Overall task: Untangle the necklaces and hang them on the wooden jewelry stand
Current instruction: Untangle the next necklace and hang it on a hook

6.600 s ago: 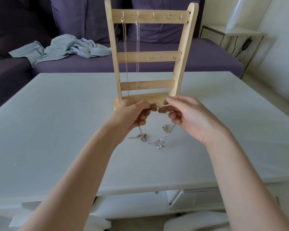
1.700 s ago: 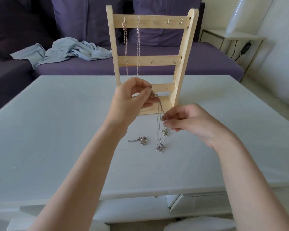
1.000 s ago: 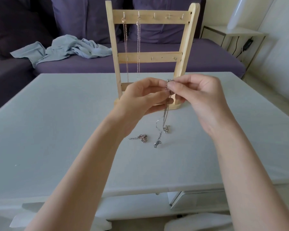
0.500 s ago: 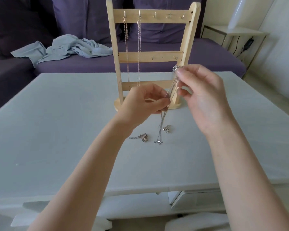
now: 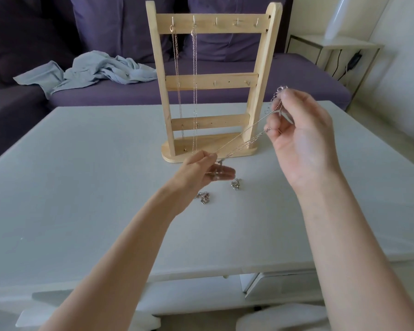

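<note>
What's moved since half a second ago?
The right hand rose and swung right with the clasp end; the left hand dropped toward the table, drawing the chain taut between them. Both still pinch it. Stand, its two hung necklaces and the two small clumps on the table are unchanged.

The jewelry stand [image 5: 212,87] stands on the tabletop [image 5: 81,187], toward its far edge, with 2 hung chains [image 5: 194,91] on its top bar at the left. In front of it, a stretched chain [image 5: 246,131] runs from the left hand [image 5: 201,173] up to the right hand [image 5: 299,137]. 2 small chain heaps [image 5: 236,184] lie on the tabletop near the left hand. Behind the tabletop, a cloth [image 5: 91,72] lies on the sofa [image 5: 285,77]; a side table [image 5: 344,48] stands at the far right.
</note>
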The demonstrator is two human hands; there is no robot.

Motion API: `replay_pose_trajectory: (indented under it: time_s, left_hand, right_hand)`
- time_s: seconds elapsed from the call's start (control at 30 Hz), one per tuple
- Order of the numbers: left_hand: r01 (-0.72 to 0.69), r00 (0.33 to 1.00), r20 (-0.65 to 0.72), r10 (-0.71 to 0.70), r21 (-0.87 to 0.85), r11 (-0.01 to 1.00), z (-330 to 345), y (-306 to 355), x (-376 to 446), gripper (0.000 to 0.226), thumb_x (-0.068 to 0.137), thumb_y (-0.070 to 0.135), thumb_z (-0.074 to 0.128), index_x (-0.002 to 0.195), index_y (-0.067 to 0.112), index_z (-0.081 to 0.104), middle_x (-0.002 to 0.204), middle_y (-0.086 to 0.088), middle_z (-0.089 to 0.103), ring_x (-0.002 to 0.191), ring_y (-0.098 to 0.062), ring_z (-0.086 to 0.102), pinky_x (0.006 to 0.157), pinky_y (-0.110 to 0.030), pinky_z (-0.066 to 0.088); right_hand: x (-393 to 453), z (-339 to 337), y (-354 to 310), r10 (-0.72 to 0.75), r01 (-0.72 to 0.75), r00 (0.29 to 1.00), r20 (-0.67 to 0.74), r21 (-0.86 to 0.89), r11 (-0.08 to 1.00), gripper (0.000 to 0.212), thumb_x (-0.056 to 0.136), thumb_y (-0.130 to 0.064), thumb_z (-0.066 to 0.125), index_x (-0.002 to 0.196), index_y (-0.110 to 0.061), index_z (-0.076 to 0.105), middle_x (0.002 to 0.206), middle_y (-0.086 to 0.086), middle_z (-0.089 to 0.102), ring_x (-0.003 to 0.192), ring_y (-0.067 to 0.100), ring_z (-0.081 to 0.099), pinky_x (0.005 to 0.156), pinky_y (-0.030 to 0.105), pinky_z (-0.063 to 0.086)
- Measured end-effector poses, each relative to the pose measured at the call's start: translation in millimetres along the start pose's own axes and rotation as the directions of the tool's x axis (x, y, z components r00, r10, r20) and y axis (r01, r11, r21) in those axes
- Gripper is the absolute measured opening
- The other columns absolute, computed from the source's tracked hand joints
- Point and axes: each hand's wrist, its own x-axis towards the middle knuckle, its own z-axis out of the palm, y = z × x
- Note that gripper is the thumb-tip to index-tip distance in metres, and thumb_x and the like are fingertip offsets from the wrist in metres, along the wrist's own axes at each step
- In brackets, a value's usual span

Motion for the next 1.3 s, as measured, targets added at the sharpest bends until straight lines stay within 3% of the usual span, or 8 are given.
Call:
replay_pose_trajectory:
  time_s: [0.23,0.47,0.6,0.8,0.87,1.0,1.17,1.3]
  left_hand:
    - [0.105,0.993,0.047,-0.113,0.139,0.985,-10.2,-3.9,-2.5,0.016,0.096,0.018,0.052,0.080,0.014,0.054,0.064,0.000,0.053,0.046,-0.007,0.040,0.045,-0.016,0.036]
    - [0.238,0.971,0.005,-0.241,0.130,0.963,-29.8,4.9,-4.9,0.017,0.094,-0.007,0.044,0.098,0.002,0.058,0.083,-0.015,0.070,0.058,-0.011,0.058,0.055,-0.016,0.052]
    - [0.124,0.986,-0.155,-0.070,0.377,0.918,-35.4,4.7,-0.8,0.013,0.091,-0.003,0.051,0.101,0.004,0.056,0.082,-0.011,0.070,0.066,-0.011,0.064,0.079,-0.022,0.053]
    - [-0.122,0.961,-0.127,0.246,0.605,0.787,-29.1,15.0,0.9,0.008,0.085,0.008,0.065,0.080,0.010,0.059,0.061,0.006,0.070,0.058,-0.009,0.063,0.080,-0.043,0.055]
    - [-0.164,0.957,-0.075,0.281,0.659,0.734,-21.4,20.0,-2.3,0.005,0.083,0.011,0.066,0.080,0.013,0.063,0.063,0.004,0.070,0.057,-0.010,0.062,0.077,-0.043,0.055]
    - [-0.215,0.950,-0.018,0.312,0.689,0.692,-10.1,23.4,-7.1,0.011,0.083,0.020,0.068,0.076,0.016,0.061,0.067,-0.004,0.070,0.055,-0.012,0.058,0.072,-0.039,0.054]
    - [-0.191,0.958,-0.030,0.285,0.675,0.712,-7.6,22.5,-9.0,0.015,0.086,0.023,0.065,0.074,0.016,0.061,0.063,-0.003,0.068,0.048,-0.005,0.057,0.062,-0.027,0.051]
    - [-0.021,0.997,-0.070,0.037,0.216,0.976,-10.4,28.8,-12.2,0.016,0.096,0.016,0.050,0.088,0.007,0.062,0.076,-0.012,0.068,0.059,-0.012,0.067,0.062,-0.019,0.057]
  right_hand:
    - [4.2,-18.7,2.3,-0.051,0.008,0.973,-0.226,-0.185,0.983,0.014,0.090,-0.005,0.056,0.076,-0.009,0.054,0.063,0.000,0.052,0.046,0.011,0.043,0.048,0.020,0.033]
    - [9.2,-46.9,34.4,-0.112,-0.092,0.964,-0.242,-0.697,0.711,0.019,0.087,-0.007,0.057,0.069,-0.014,0.054,0.055,-0.003,0.055,0.041,0.010,0.052,0.054,0.025,0.041]
    - [10.5,-56.8,38.3,-0.129,-0.090,0.971,-0.201,-0.809,0.581,0.019,0.086,-0.008,0.058,0.069,-0.015,0.056,0.056,0.001,0.059,0.046,0.010,0.056,0.060,0.029,0.047]
    - [3.7,-60.7,40.1,0.290,-0.067,0.955,-0.068,-0.998,-0.013,0.014,0.082,-0.008,0.058,0.076,-0.018,0.066,0.085,0.005,0.069,0.086,0.024,0.064,0.074,0.028,0.050]
    - [2.2,-54.2,39.4,0.285,-0.028,0.958,-0.008,-0.997,0.068,0.011,0.083,-0.009,0.060,0.082,-0.016,0.069,0.087,0.003,0.069,0.085,0.020,0.063,0.075,0.026,0.048]
    - [-5.8,-29.4,34.8,0.455,-0.132,0.868,0.197,-0.793,0.595,0.005,0.085,-0.011,0.065,0.086,-0.011,0.071,0.084,0.001,0.068,0.076,0.011,0.059,0.069,0.022,0.048]
    - [-11.5,-24.8,39.1,0.550,-0.217,0.794,0.259,-0.724,0.655,0.002,0.082,-0.008,0.068,0.083,-0.009,0.069,0.072,-0.003,0.069,0.069,0.008,0.060,0.069,0.025,0.043]
    - [-9.3,-26.1,38.2,0.503,-0.244,0.843,0.192,-0.696,0.675,0.005,0.081,-0.006,0.069,0.077,-0.009,0.070,0.065,-0.004,0.068,0.065,0.009,0.059,0.063,0.020,0.044]
